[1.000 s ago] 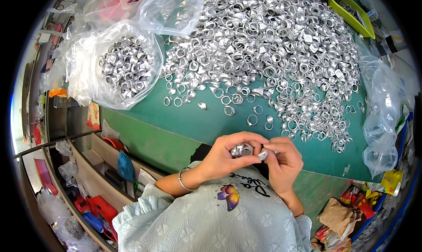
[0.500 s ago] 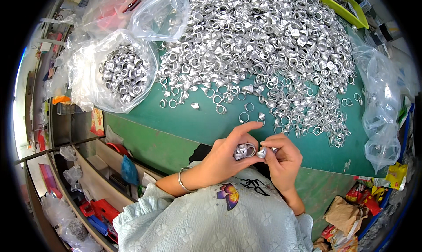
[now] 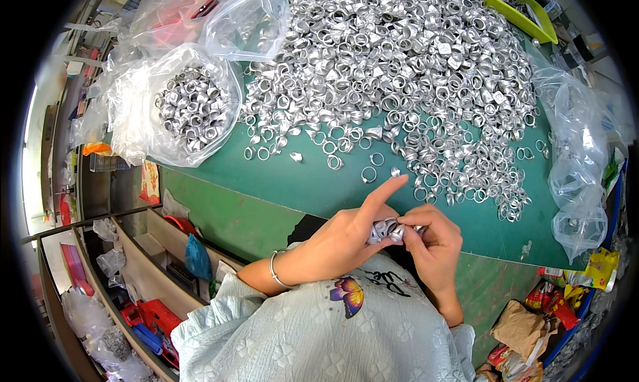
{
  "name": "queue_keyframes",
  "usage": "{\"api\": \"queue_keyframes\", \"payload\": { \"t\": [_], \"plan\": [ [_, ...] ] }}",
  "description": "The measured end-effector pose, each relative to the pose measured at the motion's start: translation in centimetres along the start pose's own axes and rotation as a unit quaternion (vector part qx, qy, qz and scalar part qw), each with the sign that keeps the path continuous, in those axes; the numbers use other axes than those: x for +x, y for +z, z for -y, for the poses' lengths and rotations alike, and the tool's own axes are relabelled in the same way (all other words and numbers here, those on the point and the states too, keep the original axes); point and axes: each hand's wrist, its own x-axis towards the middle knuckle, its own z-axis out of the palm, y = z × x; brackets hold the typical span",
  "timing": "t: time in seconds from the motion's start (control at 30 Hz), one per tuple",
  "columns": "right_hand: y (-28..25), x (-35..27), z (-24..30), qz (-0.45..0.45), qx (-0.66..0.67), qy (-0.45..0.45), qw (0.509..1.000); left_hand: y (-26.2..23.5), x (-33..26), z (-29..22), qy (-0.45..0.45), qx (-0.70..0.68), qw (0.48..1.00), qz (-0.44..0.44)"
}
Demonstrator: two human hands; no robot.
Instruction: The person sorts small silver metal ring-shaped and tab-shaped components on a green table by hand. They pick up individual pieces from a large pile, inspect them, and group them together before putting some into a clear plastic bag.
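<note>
The left hand (image 3: 346,239) cups a small cluster of silver metal rings (image 3: 386,231) at the near edge of the green tabletop (image 3: 306,189), its index finger stretched out straight. The right hand (image 3: 436,239) meets it, fingertips pinching one ring of that cluster. Beyond the hands a large heap of rings (image 3: 399,82) covers the tabletop. To the left, an open clear plastic bag (image 3: 190,109) holds more rings.
</note>
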Motion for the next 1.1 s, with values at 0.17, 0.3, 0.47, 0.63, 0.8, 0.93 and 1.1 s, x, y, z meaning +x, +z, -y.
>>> {"api": "queue_keyframes", "payload": {
  "t": [0.17,0.3,0.47,0.63,0.8,0.93,1.1],
  "plan": [
    [0.5,-0.1,-0.4,-0.022,-0.08,-0.029,0.996,-0.4,-0.1,-0.1,-0.02,0.028,0.999,0.012],
    [0.6,-0.3,-0.4,-0.041,-0.104,-0.021,0.994,0.4,0.2,-0.1,-0.041,0.024,0.999,0.017],
    [-2.7,0.2,-1.5,0.053,-0.127,0.052,0.989,2.8,1.5,3.7,-0.05,-0.13,0.99,0.018],
    [-8.7,-1.7,-2.8,-0.114,-0.102,0.077,0.985,2.1,1.9,6.3,-0.255,-0.615,0.742,0.077],
    [-21.1,-1.1,-2.9,-0.461,0.03,0.007,0.887,2.0,2.3,8.1,-0.352,-0.75,0.56,-0.016],
    [-32.0,3.5,-2.6,-0.468,-0.015,-0.064,0.881,2.8,2.2,8.4,-0.35,-0.764,0.537,-0.07],
    [-27.9,2.9,-4.0,-0.499,-0.412,-0.048,0.761,2.3,1.8,6.8,-0.347,-0.786,0.491,-0.139]
  ]
}}
